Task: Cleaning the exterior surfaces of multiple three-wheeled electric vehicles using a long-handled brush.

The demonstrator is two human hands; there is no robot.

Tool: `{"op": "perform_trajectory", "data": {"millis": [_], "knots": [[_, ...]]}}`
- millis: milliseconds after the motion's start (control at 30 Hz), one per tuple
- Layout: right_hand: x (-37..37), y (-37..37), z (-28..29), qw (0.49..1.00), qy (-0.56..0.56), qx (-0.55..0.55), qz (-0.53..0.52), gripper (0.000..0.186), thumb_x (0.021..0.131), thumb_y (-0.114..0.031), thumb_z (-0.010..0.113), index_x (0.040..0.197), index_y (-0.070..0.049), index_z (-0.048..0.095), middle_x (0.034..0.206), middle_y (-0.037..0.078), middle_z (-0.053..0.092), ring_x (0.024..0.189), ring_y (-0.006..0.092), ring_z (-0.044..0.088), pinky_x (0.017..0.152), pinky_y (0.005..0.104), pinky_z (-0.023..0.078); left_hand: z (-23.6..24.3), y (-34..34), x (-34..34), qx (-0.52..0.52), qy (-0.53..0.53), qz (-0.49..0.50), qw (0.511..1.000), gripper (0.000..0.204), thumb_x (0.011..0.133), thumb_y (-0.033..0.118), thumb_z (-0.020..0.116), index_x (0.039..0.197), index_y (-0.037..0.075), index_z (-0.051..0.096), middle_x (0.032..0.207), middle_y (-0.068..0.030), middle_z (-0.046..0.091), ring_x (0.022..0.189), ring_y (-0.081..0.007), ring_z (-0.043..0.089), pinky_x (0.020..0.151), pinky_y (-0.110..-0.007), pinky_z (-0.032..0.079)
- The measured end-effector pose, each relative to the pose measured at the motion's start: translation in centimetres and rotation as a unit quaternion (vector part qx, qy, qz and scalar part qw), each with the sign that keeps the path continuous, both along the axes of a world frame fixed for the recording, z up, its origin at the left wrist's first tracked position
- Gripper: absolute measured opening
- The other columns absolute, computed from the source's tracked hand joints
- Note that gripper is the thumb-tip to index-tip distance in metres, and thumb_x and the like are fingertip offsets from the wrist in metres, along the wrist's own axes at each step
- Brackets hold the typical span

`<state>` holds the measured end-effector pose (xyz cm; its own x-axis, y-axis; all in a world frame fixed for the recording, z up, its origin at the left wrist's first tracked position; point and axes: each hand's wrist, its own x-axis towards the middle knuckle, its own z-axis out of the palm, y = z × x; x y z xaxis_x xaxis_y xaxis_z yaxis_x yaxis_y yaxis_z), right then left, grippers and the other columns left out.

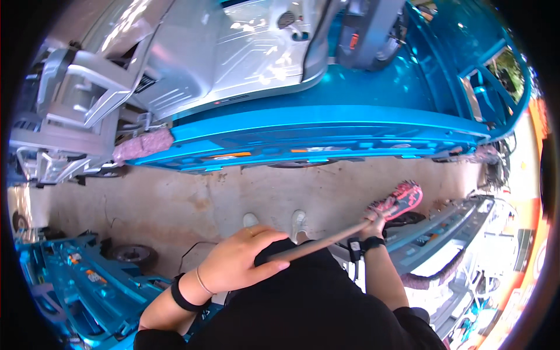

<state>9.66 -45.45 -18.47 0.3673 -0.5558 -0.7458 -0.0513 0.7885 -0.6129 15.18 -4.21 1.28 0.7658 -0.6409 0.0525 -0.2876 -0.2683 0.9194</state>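
My right hand [372,227] is closed round the wooden handle of a duster [332,238], close to its head. The head is pink and dark with a shaggy fringe, pointing away to the right. From there the handle slants down to the left across the front of my black shirt. My left hand [236,259] is beside the handle's near end, thumb and fingers stretched out and apart. The end lies between thumb and forefinger; whether they touch it is unclear. Across from me runs the blue side panel [326,131] of a cargo vehicle.
A silver-grey seat and cab body [251,52] stand beyond the panel. Pink wrapping [143,144] covers a part at its left end. Blue vehicle parts [76,286] and a wheel [133,255] are at lower left. A grey-white vehicle frame [437,233] stands at right. Concrete floor [175,204] lies between.
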Motion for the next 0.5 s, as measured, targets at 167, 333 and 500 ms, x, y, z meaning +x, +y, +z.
{"op": "perform_trajectory", "data": {"millis": [167,333,500], "knots": [[3.2,5.8,0.7,0.997,-0.064,0.041,-0.004,0.024,0.078,-0.014,0.045,0.059,-0.015,0.031,0.044,-0.003,0.028,0.034,0.0115,0.031,0.038,0.0269,0.033,-2.4,1.2,-1.4,0.312,0.117,-0.185,0.925,0.03,0.077,0.031,0.055,0.094,0.006,0.05,0.084,-0.0178,0.056,0.076,-0.0343,0.055,0.062,-0.042,0.043],[5.2,10.1,1.8,0.997,-0.058,0.052,0.005,0.024,0.075,-0.012,0.046,0.058,-0.015,0.03,0.046,-0.003,0.026,0.037,0.0106,0.029,0.039,0.0259,0.031,-2.7,3.7,-2.3,0.33,0.086,-0.167,0.925,0.018,0.072,0.023,0.059,0.078,0.006,0.055,0.078,-0.0169,0.055,0.073,-0.0358,0.053,0.063,-0.042,0.043],[7.3,13.1,2.5,0.963,-0.174,0.191,0.082,0.024,0.075,-0.011,0.045,0.057,-0.015,0.029,0.047,-0.003,0.024,0.04,0.0105,0.027,0.042,0.0248,0.027,-3.3,3.5,-5.1,0.438,0.249,-0.073,0.861,0.037,0.083,0.032,0.046,0.104,0.002,0.046,0.082,-0.025,0.055,0.077,-0.042,0.053,0.066,-0.045,0.041]]}}
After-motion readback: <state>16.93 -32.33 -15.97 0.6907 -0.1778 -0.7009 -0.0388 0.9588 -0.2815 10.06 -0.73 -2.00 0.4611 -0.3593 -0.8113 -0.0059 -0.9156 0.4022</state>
